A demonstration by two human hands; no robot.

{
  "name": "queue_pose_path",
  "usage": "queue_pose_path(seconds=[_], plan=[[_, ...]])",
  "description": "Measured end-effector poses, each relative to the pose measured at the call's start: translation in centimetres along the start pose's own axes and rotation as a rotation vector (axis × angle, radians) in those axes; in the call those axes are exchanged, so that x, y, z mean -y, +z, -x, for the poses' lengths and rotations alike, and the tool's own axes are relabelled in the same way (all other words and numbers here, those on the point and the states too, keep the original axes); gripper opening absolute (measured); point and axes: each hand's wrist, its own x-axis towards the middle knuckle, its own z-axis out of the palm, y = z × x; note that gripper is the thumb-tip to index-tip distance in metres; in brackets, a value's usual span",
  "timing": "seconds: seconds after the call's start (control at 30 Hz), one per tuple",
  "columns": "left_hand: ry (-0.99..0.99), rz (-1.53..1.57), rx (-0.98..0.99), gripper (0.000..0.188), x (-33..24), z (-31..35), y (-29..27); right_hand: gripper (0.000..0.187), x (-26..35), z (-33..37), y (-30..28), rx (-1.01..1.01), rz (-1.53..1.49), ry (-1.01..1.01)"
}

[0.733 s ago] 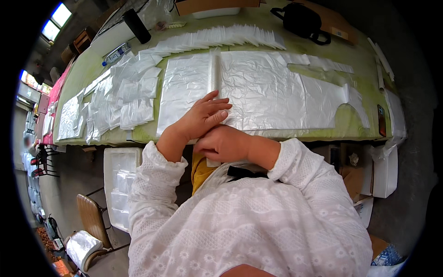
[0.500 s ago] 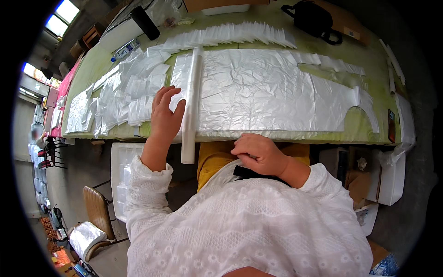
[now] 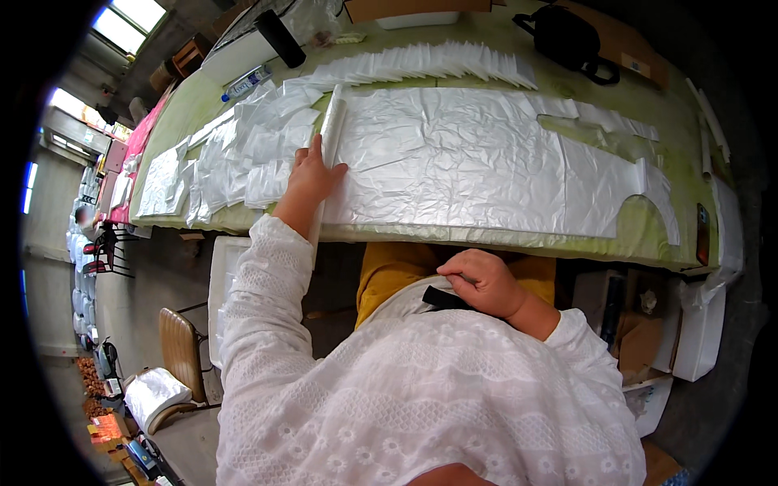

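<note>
- Roll (image 3: 331, 125) has shifted left, to the left edge of the sheet (image 3: 454, 162).
- Left hand (image 3: 314, 176): over the roll, fingers extended; grip cannot be determined.
- Right hand (image 3: 489, 283): loosely curled over the lap (image 3: 389, 275).

On the counter (image 3: 478, 32) before me, a clear bottle (image 3: 245, 83) with a blue label lies at far left, near a black cylinder (image 3: 279, 39). At far right, a black bag (image 3: 566, 36) sits beside flat brown cardboard (image 3: 636, 65). A phone (image 3: 702, 233) lies at the right end, close to my edge. Below on my left, I have a brown chair (image 3: 181, 350); on my right, below counter level, a white box (image 3: 702, 332). A bright window (image 3: 130, 24) occupies the upper left.
</note>
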Motion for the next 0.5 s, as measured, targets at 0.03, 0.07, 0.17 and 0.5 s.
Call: queue_pose_path(seconds=[0.03, 0.07, 0.17, 0.5], plan=[[-0.012, 0.015, 0.027, 0.091, 0.2, -0.5, -0.5, 0.019, 0.1, 0.1, -0.2, 0.004, 0.007, 0.007], [-0.019, 0.163, 0.047, 0.089, 1.3, -0.8, -0.7, 0.018, 0.3, 0.3, -0.2, -0.01, -0.041, 0.043], [-0.123, 0.747, 0.044, 0.07, 1.8, -0.5, -0.2, 0.015, 0.5, 0.9, -0.3, -0.048, -0.176, 0.182], [-0.011, 1.917, 0.471, 0.043, -10.7, 6.8, 4.9, 0.082, 4.4, -2.8, 0.4, 0.162, -0.983, 0.694]])
